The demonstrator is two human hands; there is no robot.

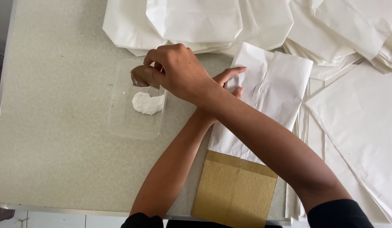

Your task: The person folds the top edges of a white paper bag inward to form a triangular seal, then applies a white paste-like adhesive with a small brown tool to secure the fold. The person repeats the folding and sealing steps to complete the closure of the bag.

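Paste (148, 103) in tray (120, 122), seemingly left of bag (267, 97).

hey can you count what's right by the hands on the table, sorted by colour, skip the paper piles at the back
White: 2 – folded paper bag under the left hand, lump of paste
Brown: 2 – cardboard sheet, small pad in the right hand
Clear: 1 – plastic tray
Total: 5

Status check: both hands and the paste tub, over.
Right hand crossed over, pinching brown dauber above clear tub of white paste. Left hand flat on folded paper bag. Nothing blocking.
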